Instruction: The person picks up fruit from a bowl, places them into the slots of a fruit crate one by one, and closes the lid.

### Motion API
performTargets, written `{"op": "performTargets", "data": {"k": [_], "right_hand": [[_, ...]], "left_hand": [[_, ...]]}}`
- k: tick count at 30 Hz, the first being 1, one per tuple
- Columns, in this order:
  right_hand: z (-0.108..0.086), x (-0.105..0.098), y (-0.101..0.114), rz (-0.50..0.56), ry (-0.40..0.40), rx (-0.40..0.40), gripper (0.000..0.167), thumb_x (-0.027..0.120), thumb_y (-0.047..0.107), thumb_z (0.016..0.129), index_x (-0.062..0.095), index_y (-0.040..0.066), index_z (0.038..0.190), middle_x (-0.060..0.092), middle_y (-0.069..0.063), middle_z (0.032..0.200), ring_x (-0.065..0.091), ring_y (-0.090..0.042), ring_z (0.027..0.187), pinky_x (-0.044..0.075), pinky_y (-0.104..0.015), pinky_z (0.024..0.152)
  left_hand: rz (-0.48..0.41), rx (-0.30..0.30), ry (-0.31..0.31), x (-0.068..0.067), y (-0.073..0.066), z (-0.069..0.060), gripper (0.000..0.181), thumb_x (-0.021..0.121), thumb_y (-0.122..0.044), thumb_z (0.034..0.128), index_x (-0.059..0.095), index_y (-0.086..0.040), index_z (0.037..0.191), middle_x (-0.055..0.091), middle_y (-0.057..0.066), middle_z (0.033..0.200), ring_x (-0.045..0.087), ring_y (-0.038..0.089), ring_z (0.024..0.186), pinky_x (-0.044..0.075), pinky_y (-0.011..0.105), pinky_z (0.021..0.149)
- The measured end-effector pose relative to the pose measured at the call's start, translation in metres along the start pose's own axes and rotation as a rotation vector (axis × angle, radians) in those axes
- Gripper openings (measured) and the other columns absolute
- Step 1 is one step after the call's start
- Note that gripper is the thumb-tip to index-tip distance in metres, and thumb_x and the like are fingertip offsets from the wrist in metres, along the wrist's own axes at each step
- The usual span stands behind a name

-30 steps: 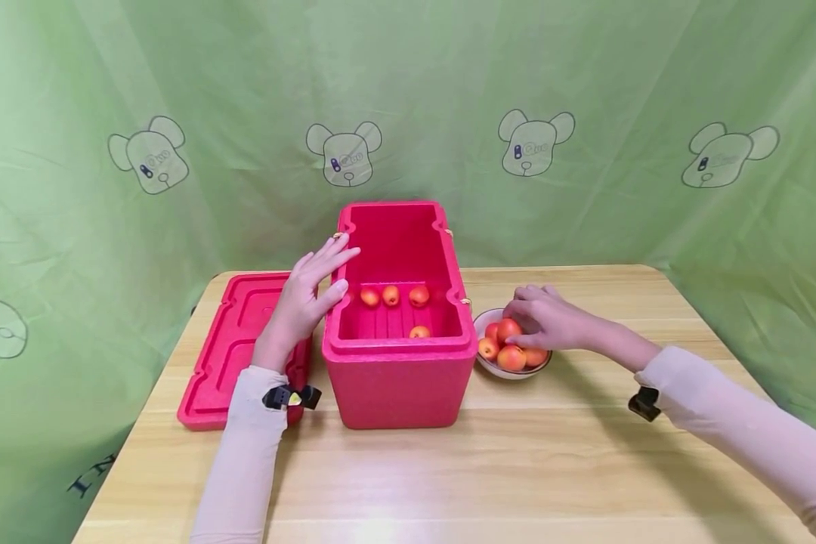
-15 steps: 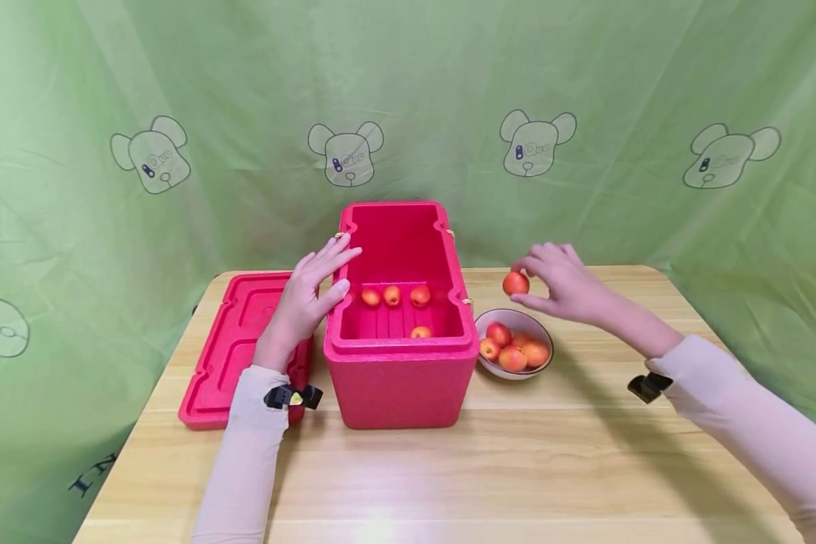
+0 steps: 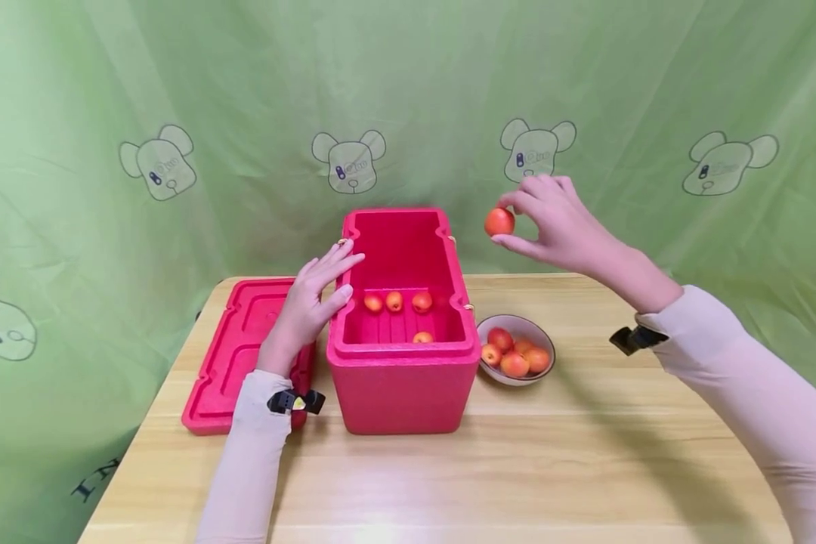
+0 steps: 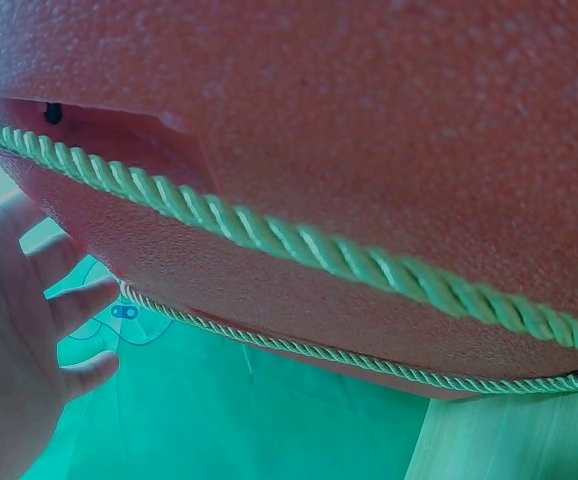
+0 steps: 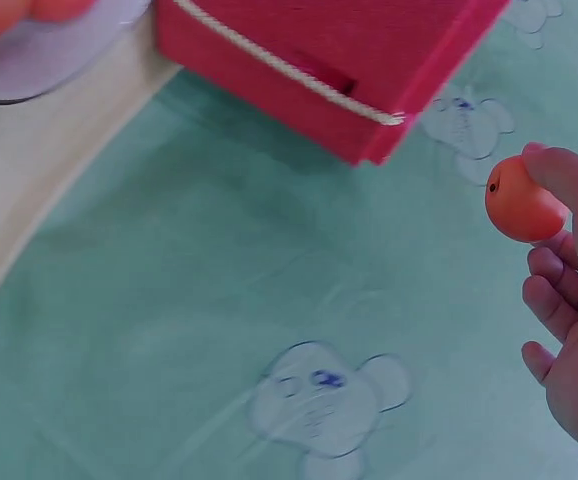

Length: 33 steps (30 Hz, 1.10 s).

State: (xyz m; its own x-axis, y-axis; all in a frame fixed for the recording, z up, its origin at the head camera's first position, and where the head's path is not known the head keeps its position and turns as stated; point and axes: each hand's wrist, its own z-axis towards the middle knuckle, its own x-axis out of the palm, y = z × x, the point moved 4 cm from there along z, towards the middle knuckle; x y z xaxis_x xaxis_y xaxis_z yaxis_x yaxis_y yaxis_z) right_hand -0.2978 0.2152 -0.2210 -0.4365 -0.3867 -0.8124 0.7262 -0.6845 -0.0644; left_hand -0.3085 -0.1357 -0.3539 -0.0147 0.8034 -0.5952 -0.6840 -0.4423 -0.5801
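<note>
An orange-red apricot point(image 3: 499, 222) is pinched between thumb and fingers of my right hand point(image 3: 563, 224), raised above and behind the bowl point(image 3: 548, 366). The right wrist view shows the same apricot point(image 5: 525, 200) with a dark spot on its end. My left hand point(image 3: 307, 308) rests with extended fingers on the left rim of an open red foam box point(image 3: 403, 394). On the box floor lie several apricots point(image 3: 421, 302). The white bowl, right of the box, holds several more apricots point(image 3: 514, 364). Up close in the left wrist view, a twisted rope point(image 4: 299, 245) runs along the box's side.
A red lid point(image 3: 211, 378) lies flat on the wooden table point(image 3: 517, 468), left of the box and partly behind my left forearm. Green cloth point(image 3: 435, 83) printed with bear heads hangs behind and at both sides.
My right hand has taken an apricot from the bowl and lifted it up, away from the table and slightly leftward at the end. The left hand stays on the box rim.
</note>
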Motion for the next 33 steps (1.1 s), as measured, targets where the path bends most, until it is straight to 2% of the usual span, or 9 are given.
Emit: {"op": "performTargets", "data": {"k": [8,13,17,26,33], "right_hand": [[0.043,-0.003,0.036,0.001,0.016,-0.098,0.038,0.085,0.021,0.082,0.066,0.0,0.108,0.056,-0.011,0.089,0.048,-0.028,0.087,0.033,-0.05,0.085],[0.064,0.003,0.063,-0.01,0.069,-0.181,0.039,0.084,0.025,0.083,0.067,0.002,0.109,0.056,-0.01,0.091,0.049,-0.028,0.088,0.036,-0.05,0.087],[0.076,0.014,0.085,-0.016,0.132,-0.236,0.041,0.084,0.026,0.083,0.067,0.003,0.112,0.059,-0.011,0.096,0.053,-0.028,0.094,0.039,-0.051,0.092],[0.085,0.042,0.117,-0.09,0.274,-0.399,0.04,0.082,0.029,0.085,0.067,0.004,0.112,0.062,-0.012,0.105,0.057,-0.028,0.101,0.044,-0.049,0.095],[0.083,0.056,0.133,-0.148,0.428,-0.444,0.051,0.082,0.037,0.083,0.068,0.004,0.119,0.063,-0.013,0.108,0.056,-0.028,0.106,0.045,-0.049,0.098]], "left_hand": [[0.011,-0.001,-0.011,-0.001,-0.001,-0.001,0.057,0.055,-0.037,0.0954,0.052,-0.024,0.151,0.038,-0.007,0.164,0.029,0.019,0.156,0.017,0.061,0.125],[0.007,-0.009,-0.005,0.0,0.0,-0.001,0.056,0.054,-0.039,0.096,0.051,-0.03,0.151,0.037,-0.008,0.164,0.028,0.018,0.156,0.016,0.06,0.125],[0.004,-0.02,0.002,0.0,0.0,-0.001,0.057,0.053,-0.043,0.0962,0.051,-0.027,0.151,0.036,-0.009,0.165,0.027,0.016,0.156,0.015,0.06,0.125],[0.021,-0.014,0.001,0.003,-0.003,0.002,0.056,0.051,-0.041,0.0971,0.052,-0.026,0.151,0.037,-0.008,0.164,0.028,0.016,0.156,0.017,0.06,0.125],[0.025,-0.01,0.002,0.002,-0.004,0.001,0.056,0.052,-0.04,0.0968,0.051,-0.028,0.152,0.036,-0.008,0.165,0.028,0.016,0.156,0.017,0.06,0.125]]}}
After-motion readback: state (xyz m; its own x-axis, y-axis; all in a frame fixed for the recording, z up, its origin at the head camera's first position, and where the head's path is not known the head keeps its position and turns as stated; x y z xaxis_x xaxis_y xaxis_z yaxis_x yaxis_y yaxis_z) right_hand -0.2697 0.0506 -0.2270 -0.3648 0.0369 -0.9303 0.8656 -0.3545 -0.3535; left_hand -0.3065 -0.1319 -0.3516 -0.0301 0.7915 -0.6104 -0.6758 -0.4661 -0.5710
